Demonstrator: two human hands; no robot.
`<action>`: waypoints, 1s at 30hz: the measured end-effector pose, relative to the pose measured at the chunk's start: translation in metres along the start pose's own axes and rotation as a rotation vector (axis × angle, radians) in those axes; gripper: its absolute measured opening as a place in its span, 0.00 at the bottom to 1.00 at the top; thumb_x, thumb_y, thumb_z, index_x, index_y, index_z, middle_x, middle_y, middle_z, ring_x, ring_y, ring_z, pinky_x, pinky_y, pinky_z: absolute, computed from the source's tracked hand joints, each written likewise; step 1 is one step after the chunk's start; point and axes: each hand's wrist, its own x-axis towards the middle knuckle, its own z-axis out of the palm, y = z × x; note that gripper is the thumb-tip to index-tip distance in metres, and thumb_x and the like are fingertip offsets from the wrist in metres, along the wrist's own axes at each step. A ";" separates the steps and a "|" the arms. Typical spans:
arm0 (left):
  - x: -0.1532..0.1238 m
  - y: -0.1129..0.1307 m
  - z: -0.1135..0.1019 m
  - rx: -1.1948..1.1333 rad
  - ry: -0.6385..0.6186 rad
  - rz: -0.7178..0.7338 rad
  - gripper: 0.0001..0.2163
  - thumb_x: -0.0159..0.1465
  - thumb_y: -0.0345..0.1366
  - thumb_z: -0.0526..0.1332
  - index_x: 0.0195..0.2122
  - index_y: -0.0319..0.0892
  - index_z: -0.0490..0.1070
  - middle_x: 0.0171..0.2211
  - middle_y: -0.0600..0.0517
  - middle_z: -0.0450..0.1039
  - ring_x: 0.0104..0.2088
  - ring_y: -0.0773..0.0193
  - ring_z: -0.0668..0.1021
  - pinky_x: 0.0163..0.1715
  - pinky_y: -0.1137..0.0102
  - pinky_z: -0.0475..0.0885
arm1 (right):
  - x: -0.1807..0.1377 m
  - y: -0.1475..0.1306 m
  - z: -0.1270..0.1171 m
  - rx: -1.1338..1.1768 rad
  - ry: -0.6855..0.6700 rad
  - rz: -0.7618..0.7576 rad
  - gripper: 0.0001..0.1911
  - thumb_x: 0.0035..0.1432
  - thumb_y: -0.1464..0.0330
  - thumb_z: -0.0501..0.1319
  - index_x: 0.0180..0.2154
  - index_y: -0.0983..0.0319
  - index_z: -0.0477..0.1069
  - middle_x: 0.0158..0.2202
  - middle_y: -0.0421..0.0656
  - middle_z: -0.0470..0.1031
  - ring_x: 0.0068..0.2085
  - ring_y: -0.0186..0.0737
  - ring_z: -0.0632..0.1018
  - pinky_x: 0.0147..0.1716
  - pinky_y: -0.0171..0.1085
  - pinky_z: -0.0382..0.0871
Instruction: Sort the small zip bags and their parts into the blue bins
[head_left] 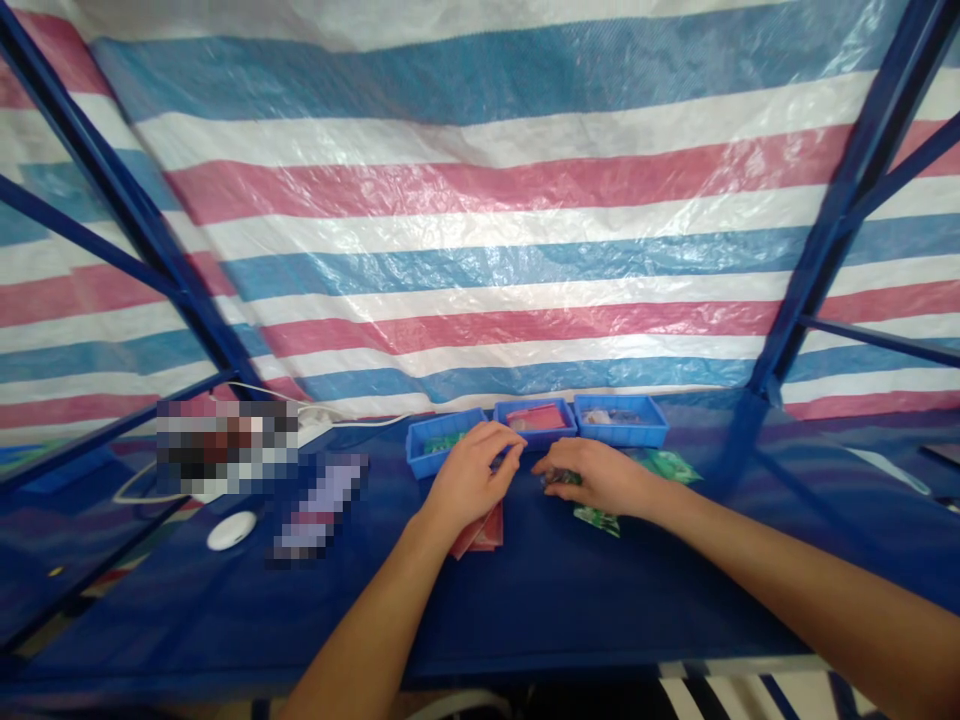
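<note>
The right grip (589,474) pinches a dark item (564,477); the left grip (477,476), contents unclear from here, curls over red packets (489,534), blue trays (622,436) close, presumably for reach.

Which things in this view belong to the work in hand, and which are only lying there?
Likely in the work: red packets; green packets; small dark item at the right hand; three blue bins.

Probably just lying about: white oval object; white cable.

Pixelation obscures a long object (322,505); red packets (486,535) lie partly hidden
</note>
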 end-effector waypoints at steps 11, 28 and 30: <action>-0.006 0.008 0.014 -0.123 0.007 -0.050 0.27 0.67 0.36 0.65 0.67 0.49 0.65 0.54 0.47 0.79 0.54 0.54 0.80 0.59 0.59 0.73 | 0.005 -0.002 0.014 0.446 0.375 0.252 0.09 0.62 0.62 0.70 0.43 0.55 0.82 0.43 0.42 0.85 0.42 0.46 0.84 0.45 0.44 0.77; 0.003 0.015 0.013 -0.222 0.040 -0.240 0.15 0.69 0.40 0.63 0.56 0.48 0.76 0.43 0.52 0.85 0.41 0.60 0.85 0.38 0.70 0.78 | 0.010 -0.003 0.018 0.761 0.502 0.291 0.14 0.59 0.58 0.71 0.44 0.58 0.79 0.40 0.43 0.84 0.39 0.42 0.83 0.42 0.40 0.77; 0.003 0.014 0.013 -0.223 0.058 -0.255 0.14 0.69 0.39 0.64 0.54 0.47 0.77 0.43 0.52 0.85 0.40 0.59 0.85 0.37 0.70 0.78 | 0.010 -0.001 0.018 0.796 0.490 0.283 0.14 0.60 0.58 0.71 0.44 0.58 0.79 0.39 0.43 0.84 0.38 0.41 0.82 0.41 0.40 0.78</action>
